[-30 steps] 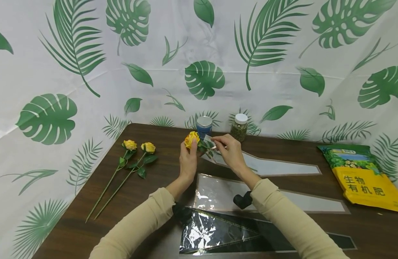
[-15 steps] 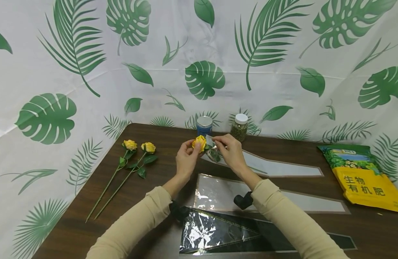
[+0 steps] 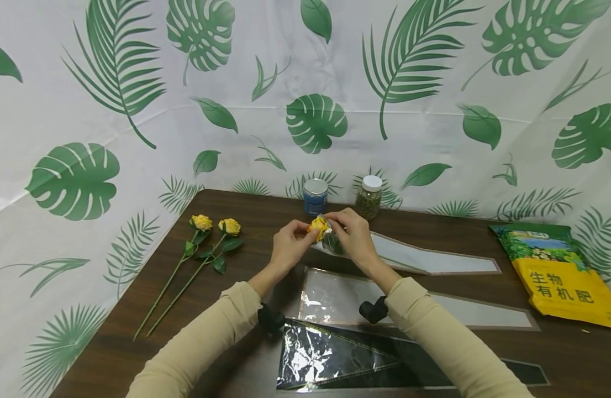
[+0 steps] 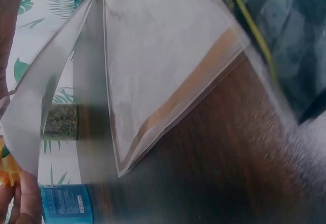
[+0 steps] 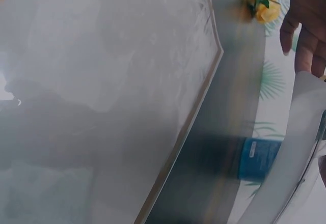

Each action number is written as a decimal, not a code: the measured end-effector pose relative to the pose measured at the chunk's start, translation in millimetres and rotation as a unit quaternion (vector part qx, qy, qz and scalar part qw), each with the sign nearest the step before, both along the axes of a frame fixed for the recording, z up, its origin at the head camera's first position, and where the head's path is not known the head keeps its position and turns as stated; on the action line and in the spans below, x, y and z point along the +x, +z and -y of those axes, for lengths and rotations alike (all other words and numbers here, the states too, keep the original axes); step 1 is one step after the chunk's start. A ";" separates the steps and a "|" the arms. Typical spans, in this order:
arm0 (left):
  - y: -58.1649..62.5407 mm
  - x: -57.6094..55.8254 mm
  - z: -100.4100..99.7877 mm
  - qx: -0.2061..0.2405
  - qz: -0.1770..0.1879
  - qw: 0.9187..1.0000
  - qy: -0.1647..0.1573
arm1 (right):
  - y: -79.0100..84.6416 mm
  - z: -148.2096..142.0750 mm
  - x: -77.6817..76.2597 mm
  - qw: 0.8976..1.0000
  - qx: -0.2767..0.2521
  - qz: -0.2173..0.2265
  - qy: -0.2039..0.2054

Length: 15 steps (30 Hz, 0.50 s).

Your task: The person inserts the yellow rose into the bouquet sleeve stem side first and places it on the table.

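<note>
A yellow rose sits at the mouth of a tapered plastic flower sleeve, its stem showing inside and running right. My left hand holds the bloom from the left, thumb and fingers at the petals. In the left wrist view, its fingertips lie beside the rose at the corner of the sleeve. My right hand pinches the sleeve's upper edge close to the bloom. The lifted sleeve curves along the right side of the right wrist view.
Two yellow roses lie at the left. Nearer me are a second white sleeve and a black one. A blue can and a white-capped jar stand behind the hands. A yellow-green bag lies at the right.
The rose and my left hand have moved right, and the bloom has come closer to my right hand at the sleeve's mouth. The stem has slid farther into the sleeve.
</note>
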<state>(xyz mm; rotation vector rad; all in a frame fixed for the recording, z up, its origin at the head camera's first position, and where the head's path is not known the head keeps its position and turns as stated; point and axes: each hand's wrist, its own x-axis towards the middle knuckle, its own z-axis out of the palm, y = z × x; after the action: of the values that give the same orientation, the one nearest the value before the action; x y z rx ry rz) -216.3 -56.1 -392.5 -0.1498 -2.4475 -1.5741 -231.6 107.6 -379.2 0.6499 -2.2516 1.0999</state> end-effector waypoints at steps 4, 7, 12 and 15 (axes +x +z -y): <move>1.4 -1.8 0.3 -0.037 0.002 0.999 -0.013 | -0.5 -0.3 0.5 1.000 0.003 -0.004 0.002; 2.3 -3.9 -0.3 -0.067 0.001 0.998 -0.020 | -0.8 -1.0 0.2 1.000 0.005 -0.006 0.000; 3.3 -6.5 -1.6 -0.099 -0.006 0.994 -0.046 | -1.5 -3.1 -1.0 1.000 0.011 -0.010 -0.012; 3.2 -6.9 -2.8 -0.105 -0.007 0.992 -0.063 | -2.2 -4.4 -3.0 1.000 0.021 -0.015 -0.018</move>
<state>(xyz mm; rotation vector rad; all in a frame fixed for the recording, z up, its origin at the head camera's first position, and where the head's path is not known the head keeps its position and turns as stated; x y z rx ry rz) -223.2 -53.3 -389.2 -0.3564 -2.6353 -1.3531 -234.6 112.1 -381.3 0.6371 -2.2568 1.0225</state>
